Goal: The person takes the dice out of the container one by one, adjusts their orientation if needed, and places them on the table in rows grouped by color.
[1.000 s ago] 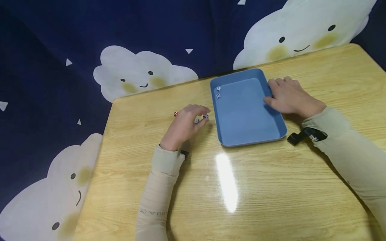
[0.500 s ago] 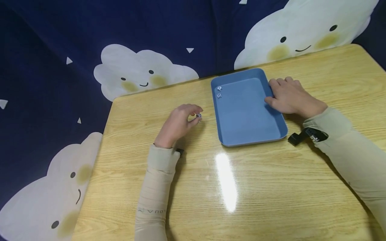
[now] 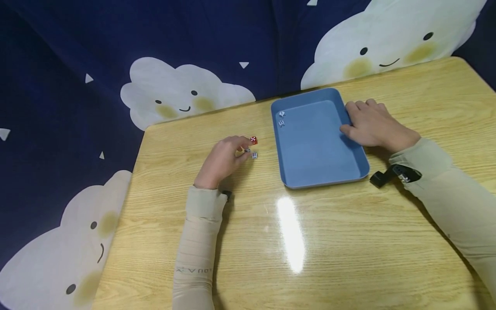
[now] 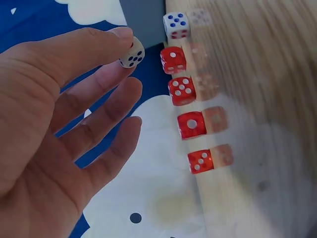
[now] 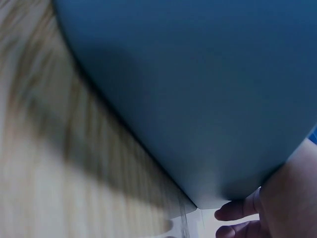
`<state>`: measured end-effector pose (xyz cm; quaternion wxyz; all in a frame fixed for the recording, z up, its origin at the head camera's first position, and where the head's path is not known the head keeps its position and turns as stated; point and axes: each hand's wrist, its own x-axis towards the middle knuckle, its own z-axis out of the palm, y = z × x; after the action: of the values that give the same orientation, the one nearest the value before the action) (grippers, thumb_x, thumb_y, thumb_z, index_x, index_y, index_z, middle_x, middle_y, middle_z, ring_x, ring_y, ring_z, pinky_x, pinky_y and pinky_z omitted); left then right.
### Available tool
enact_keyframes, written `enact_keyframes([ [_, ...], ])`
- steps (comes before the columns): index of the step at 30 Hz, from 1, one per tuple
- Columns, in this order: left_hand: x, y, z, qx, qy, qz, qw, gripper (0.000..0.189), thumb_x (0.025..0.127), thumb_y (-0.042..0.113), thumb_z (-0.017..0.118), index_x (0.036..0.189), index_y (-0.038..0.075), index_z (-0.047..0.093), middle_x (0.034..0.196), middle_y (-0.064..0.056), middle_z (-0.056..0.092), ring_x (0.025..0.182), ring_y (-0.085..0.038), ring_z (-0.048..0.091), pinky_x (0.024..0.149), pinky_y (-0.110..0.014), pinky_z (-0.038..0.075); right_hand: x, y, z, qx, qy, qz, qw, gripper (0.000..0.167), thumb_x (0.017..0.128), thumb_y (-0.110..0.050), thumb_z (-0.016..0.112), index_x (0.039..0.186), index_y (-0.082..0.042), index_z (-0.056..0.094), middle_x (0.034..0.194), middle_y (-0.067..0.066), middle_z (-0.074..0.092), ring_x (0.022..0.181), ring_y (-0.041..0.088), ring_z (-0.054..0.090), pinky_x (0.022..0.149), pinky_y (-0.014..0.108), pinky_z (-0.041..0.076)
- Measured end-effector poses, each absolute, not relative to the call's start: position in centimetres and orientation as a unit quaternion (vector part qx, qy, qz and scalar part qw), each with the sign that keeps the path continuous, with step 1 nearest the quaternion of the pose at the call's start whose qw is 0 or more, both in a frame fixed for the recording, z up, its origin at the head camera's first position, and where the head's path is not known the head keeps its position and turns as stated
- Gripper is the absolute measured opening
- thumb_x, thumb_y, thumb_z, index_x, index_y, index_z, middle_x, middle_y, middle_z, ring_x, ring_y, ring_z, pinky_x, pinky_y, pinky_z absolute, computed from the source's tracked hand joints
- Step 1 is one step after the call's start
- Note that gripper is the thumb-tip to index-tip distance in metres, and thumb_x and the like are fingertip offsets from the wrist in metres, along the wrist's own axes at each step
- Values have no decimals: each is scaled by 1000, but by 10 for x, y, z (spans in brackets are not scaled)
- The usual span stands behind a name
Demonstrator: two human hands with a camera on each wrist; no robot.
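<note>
My left hand (image 3: 221,160) pinches a white die (image 4: 132,53) with blue pips between thumb and forefinger, its other fingers spread loosely. In the left wrist view, a white die (image 4: 177,26) stands on the table at the head of a row of dice. Red dice (image 4: 191,125) with white pips follow it in the row. From the head view, most of that row is hidden behind the left hand; one red die (image 3: 253,140) shows by the fingertips. My right hand (image 3: 373,123) grips the right wall of a blue tray (image 3: 324,182), thumb over the rim.
Inside the tray, two white dice (image 3: 281,123) lie near its far left corner. The wooden table (image 3: 329,249) runs back to a dark blue curtain (image 3: 217,34) printed with clouds. A black wrist mount (image 3: 381,177) sits under the right cuff.
My left hand has drawn away to the left from the tray, the white die still pinched. A red die and a white die now show beside its fingertips. The right hand stays on the tray.
</note>
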<state>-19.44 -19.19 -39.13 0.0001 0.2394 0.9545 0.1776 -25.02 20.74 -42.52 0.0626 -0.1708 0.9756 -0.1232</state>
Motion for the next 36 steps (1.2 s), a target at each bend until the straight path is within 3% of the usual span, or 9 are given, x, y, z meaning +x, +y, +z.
enact_keyframes([
  [11,-196,-198,-397,244,957,157,4,24,97,12,71,121,7,73,111,-10,77,98,-23,74,89,-38,60,-249,206,-424,-171,975,-124,63,52,105,-37,44,131,8,44,120,33,54,105,49,44,85,60,37],
  [17,-197,-199,-401,231,961,150,22,26,97,13,72,123,8,73,116,-9,77,101,-22,75,92,-38,60,-249,207,-425,-175,975,-121,56,49,104,-36,44,127,8,45,117,32,55,102,48,44,84,59,37],
  [36,-198,-198,-406,222,964,143,36,17,97,12,72,114,9,76,110,-7,78,100,-21,74,93,-37,60,-248,207,-424,-173,976,-123,53,49,104,-36,44,126,7,45,116,32,55,102,48,44,83,59,37],
])
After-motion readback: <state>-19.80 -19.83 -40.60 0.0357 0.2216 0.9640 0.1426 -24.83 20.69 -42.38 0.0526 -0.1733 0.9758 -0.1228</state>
